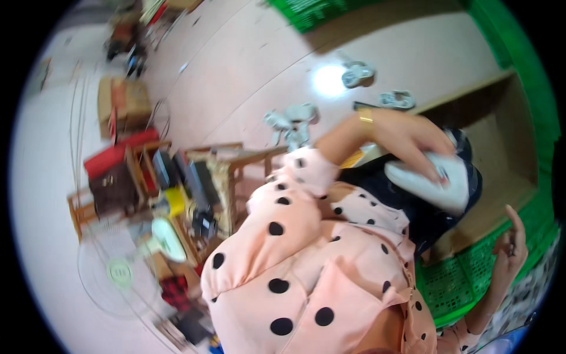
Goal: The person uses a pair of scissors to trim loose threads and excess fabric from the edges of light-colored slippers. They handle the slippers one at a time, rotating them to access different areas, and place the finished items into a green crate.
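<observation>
My left hand (410, 138), with a gold band at the wrist, is closed on a smooth white rounded object (433, 180). Motion blurs that object, so its exact kind does not show. It is over my lap, in front of dark navy cloth (421, 221). Off to the right, above the edge of a green crate, my right hand (512, 243) is raised with its index finger stretched out. Its other fingers are partly bent, and nothing shows in them.
A cardboard-lined green plastic crate (451, 286) stands beside my lap. Several pale, rounded pieces (295, 121) lie on the tiled floor. To the left are a white fan (121, 273), a cardboard box (124, 103) and wooden furniture piled with boxes. Another green crate (306, 12) is at the top.
</observation>
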`<state>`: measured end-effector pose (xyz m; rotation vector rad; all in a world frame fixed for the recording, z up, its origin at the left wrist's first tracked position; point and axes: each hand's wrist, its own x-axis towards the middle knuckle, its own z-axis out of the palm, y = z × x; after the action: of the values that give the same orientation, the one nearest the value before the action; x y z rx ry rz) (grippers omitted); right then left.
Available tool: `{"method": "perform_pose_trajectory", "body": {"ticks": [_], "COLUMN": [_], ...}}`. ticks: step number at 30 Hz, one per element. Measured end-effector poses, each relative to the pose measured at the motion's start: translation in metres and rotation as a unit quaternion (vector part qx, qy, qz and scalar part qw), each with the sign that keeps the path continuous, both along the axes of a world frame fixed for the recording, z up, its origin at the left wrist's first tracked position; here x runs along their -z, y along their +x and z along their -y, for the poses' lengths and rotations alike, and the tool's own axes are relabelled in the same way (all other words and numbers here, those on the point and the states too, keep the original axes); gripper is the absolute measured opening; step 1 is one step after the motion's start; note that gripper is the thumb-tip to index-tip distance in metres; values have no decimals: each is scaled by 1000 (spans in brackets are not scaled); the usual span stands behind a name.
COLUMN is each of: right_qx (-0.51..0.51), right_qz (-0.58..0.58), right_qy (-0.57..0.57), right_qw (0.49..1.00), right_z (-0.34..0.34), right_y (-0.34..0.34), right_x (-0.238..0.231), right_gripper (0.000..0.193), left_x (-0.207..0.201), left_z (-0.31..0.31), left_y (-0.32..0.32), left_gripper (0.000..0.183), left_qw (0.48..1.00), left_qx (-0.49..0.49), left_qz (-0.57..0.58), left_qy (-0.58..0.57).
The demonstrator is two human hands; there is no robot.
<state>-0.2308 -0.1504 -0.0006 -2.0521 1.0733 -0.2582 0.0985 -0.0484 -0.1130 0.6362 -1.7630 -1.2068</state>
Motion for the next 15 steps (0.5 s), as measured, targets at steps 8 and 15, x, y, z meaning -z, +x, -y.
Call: {"method": "perform_pose_trajectory", "body": {"ticks": [8, 15], "right_qx": [-212, 150], "right_qz": [-1, 128], "right_qy": [369, 470], "right_qw": [905, 860], "right_z": [-3, -50], "right_y": [21, -24], "right_x": [63, 97], "right_gripper": [36, 37], "left_x": [21, 19], "left_z": [-47, -60], "left_y": [-81, -84], "left_gripper": [28, 26], "left_qw": [942, 938], "left_qx": [100, -344], "left_qz": [-243, 3], "left_qy": [210, -36]}}
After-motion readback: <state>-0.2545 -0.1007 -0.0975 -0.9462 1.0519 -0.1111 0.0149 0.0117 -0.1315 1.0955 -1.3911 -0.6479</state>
